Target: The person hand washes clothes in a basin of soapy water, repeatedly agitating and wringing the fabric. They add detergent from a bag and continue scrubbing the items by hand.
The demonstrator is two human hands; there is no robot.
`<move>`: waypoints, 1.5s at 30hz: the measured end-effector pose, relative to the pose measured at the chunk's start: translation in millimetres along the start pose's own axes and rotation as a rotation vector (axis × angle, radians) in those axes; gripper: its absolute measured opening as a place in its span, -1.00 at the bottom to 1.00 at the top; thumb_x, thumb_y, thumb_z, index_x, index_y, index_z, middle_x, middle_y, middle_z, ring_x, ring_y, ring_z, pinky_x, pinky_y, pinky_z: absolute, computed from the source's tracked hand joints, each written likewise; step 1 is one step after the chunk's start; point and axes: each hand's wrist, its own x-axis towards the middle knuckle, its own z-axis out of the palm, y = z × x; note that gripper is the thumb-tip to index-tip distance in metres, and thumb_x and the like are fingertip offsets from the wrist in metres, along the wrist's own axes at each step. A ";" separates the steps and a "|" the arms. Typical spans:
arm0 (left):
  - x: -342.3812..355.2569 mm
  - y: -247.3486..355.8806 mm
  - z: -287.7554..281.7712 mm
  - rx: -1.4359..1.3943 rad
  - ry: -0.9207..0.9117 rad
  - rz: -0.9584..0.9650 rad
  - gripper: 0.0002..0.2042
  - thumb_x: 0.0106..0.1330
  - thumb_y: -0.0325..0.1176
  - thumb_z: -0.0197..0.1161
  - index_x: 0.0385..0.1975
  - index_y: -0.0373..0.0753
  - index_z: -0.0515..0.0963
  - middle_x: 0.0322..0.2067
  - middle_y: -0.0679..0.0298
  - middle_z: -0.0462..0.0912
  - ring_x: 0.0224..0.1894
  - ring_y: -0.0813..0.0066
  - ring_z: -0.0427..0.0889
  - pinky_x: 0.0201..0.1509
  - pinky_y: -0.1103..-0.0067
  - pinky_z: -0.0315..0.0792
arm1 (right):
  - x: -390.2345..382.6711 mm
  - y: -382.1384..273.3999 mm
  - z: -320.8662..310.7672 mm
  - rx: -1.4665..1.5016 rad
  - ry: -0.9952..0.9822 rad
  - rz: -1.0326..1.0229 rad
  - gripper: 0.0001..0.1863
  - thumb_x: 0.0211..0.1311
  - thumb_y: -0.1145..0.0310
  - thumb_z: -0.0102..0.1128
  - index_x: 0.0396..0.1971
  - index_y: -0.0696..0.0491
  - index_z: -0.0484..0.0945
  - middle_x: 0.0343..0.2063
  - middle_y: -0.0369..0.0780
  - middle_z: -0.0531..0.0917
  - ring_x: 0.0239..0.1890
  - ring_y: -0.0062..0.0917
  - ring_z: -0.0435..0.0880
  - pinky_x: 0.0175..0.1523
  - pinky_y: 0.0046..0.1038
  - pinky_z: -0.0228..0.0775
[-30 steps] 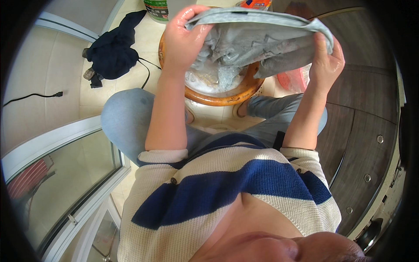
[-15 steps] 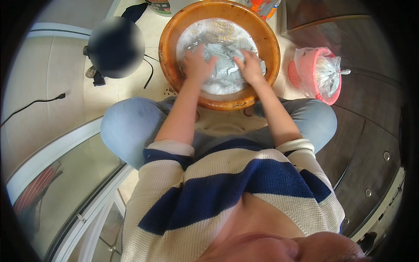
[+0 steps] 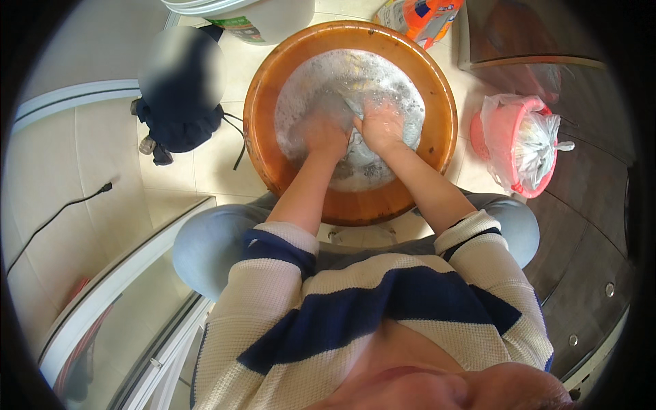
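A wooden-brown round basin (image 3: 432,123) holds sudsy water with a pale grey cloth (image 3: 362,156) mostly sunk in it. My left hand (image 3: 328,130) is down in the cloudy water at the cloth's left side, its fingers submerged and hidden. My right hand (image 3: 379,126) presses into the water on the cloth, thumb angled toward the middle; its fingertips are blurred under foam, so its grip cannot be made out. The two hands are close together.
A dark garment with a strap (image 3: 178,130) lies left of the basin, near a black cable (image 3: 61,208). A white bucket (image 3: 273,17) and an orange packet (image 3: 417,17) stand behind. A pink bin with a bag (image 3: 519,147) sits right, beside dark cabinets (image 3: 588,246).
A second ago both hands held the grey cloth up over the basin. It has since dropped into the suds, and my hands have moved down into the water, now deeper than half a second ago.
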 end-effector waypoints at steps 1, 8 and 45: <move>7.1 -1.5 0.4 -0.060 -0.010 0.003 -0.59 0.24 -0.14 0.15 0.07 -0.08 0.42 0.12 0.07 0.40 0.15 0.08 0.40 0.19 0.11 0.26 | 8.5 1.0 -0.5 0.053 -0.081 0.016 -0.53 0.27 0.12 -0.02 0.14 -0.04 0.35 0.04 0.04 0.43 0.10 -0.11 0.41 0.12 -0.06 0.27; 29.0 -7.6 -15.0 -0.183 -0.253 -0.038 -0.62 0.27 -0.17 0.07 0.04 -0.15 0.46 0.06 0.11 0.50 0.13 0.13 0.46 0.11 0.20 0.36 | 61.5 23.7 24.1 0.273 -0.352 0.038 -0.61 0.23 0.22 -0.04 -0.03 0.12 0.49 -0.05 0.05 0.56 0.01 -0.09 0.54 0.08 -0.18 0.38; -56.3 -18.2 -54.6 -1.231 0.232 -0.180 -0.59 0.20 -0.08 0.20 -0.21 -0.37 0.53 -0.32 0.09 0.60 -0.20 0.25 0.54 -0.04 0.42 0.38 | -38.6 56.9 -46.7 0.541 0.603 0.097 -0.50 0.27 -0.07 -0.02 -0.27 0.11 0.59 -0.32 0.04 0.63 -0.21 -0.04 0.59 -0.10 -0.15 0.41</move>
